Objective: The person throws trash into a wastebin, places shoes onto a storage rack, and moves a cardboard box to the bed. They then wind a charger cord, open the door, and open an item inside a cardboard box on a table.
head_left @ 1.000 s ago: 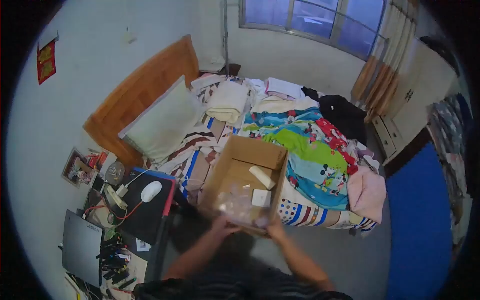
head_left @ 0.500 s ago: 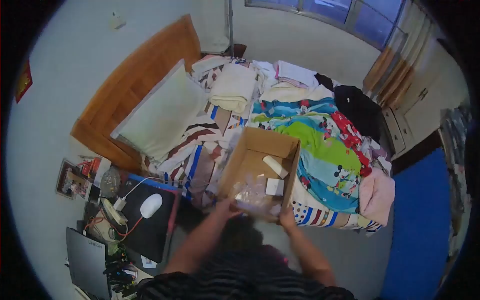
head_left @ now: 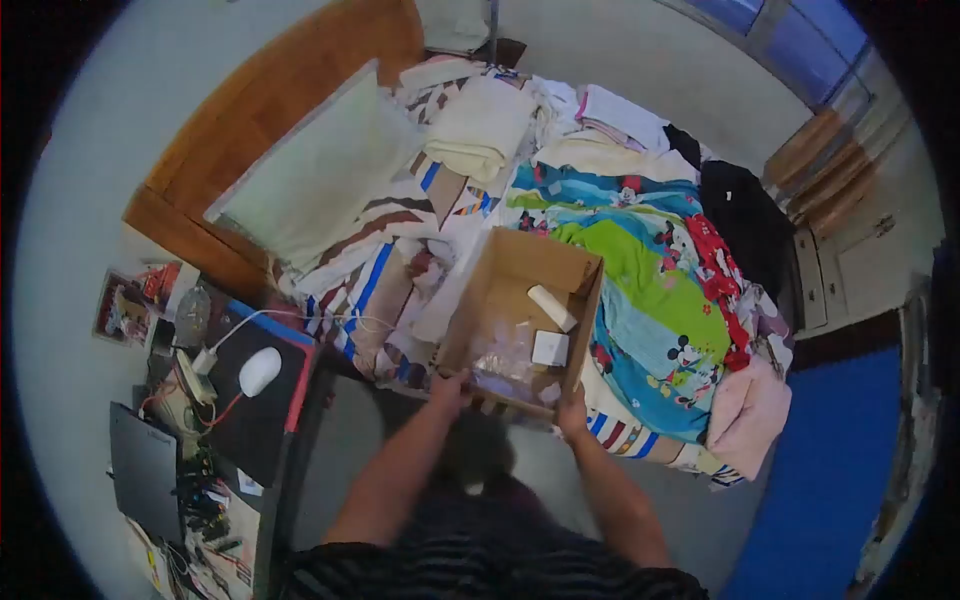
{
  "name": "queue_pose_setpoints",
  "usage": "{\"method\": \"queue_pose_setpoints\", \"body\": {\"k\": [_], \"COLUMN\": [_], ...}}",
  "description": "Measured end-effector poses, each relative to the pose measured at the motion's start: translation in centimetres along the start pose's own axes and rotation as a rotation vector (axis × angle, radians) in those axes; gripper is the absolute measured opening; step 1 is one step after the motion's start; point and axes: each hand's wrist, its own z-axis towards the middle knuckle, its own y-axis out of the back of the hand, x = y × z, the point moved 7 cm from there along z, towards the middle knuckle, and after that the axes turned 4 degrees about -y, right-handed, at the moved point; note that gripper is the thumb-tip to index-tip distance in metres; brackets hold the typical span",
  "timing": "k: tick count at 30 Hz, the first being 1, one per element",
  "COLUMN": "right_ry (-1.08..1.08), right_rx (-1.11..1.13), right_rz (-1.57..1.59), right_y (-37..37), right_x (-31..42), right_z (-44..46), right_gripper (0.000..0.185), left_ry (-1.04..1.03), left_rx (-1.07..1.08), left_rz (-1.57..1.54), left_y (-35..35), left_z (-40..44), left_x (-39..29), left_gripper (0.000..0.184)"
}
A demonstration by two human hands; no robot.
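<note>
An open cardboard box (head_left: pixel 545 262) is between my two hands at the near side of the bed. My left hand (head_left: pixel 450 388) grips its near left corner, and my right hand (head_left: pixel 572 412) grips the near right corner. Inside lie a white cylinder-like item (head_left: pixel 551 308), a small white square box (head_left: pixel 550 348) and some crumpled clear plastic (head_left: pixel 502 368). The undersides of the fingers are hidden by the cardboard. Whether the bed carries any of the box's weight, I cannot tell.
The bed holds a green cartoon blanket (head_left: pixel 640 270), a pillow (head_left: pixel 320 180), a folded cream blanket (head_left: pixel 482 125) and a pink folded cloth (head_left: pixel 750 415). At left, a desk bears a white mouse (head_left: pixel 260 372), cables and a laptop (head_left: pixel 146 475). A blue panel (head_left: pixel 820 480) stands at right.
The view has tilted down and shifted, so the bed and desk sit differently in it. Both hands keep their grip on the cardboard box, which appears slightly higher in the view.
</note>
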Motion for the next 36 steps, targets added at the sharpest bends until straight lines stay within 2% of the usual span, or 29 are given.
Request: {"method": "queue_pose_setpoints", "body": {"k": [4,7,10,13,16,18,19,22,25,29,32,36], "right_ry": [-0.057,-0.04,-0.025,-0.077,0.064,0.175,0.233,0.123,-0.023,0.051,-0.107,-0.019], "right_rx": [0.043,0.072,0.095,0.135,0.133,0.145,0.135,0.302,0.444,0.684,0.802,0.884], "right_rz": [-0.115,-0.011,-0.034,-0.138,-0.03,0.104,0.078,0.237,0.362,0.648,0.796,0.606], "right_y": [0.6,1.0,1.2,2.2,-0.7,-3.3,-2.5,-4.5,-6.9,-11.6,-14.2,-20.9], "right_x": [-1.8,-1.9,-1.6,2.5,-0.7,-3.7,0.1,4.5,8.3,12.4,18.0,23.0], "right_z": [1.0,0.5,0.5,-0.1,2.4,4.4,2.9,2.0,0.3,-2.4,-7.5,-12.5], "right_gripper": [0.062,0.061,0.056,0.05,0.042,0.037,0.036,0.033,0.03,0.028,0.028,0.026], "left_ry": [-0.124,-0.123,0.063,-0.099,-0.115,-0.317,-0.362,-0.392,-0.477,-0.562,-0.601,-0.709], "left_rx": [0.03,-0.113,0.169,0.111,-0.029,0.02,0.017,-0.039,0.086,0.073,0.057,0.064], "left_rz": [-0.004,0.598,0.351,0.287,0.325,0.467,0.479,0.402,0.216,-0.031,-0.107,-0.141], "left_y": [-2.1,-2.1,-1.4,-0.1,0.4,1.0,1.4,2.1,2.5,7.2,10.9,18.3], "left_z": [-1.0,-2.7,0.0,0.6,-1.3,-0.7,-1.0,-3.7,-7.6,-9.5,-12.5,-15.3], "left_x": [0.1,-0.8,3.6,4.3,2.5,1.5,0.8,-3.0,-7.8,-11.1,-14.1,-16.3], "left_gripper": [0.037,0.037,0.047,0.059,0.061,0.051,0.045,0.029,0.025,0.023,0.024,0.024]}}
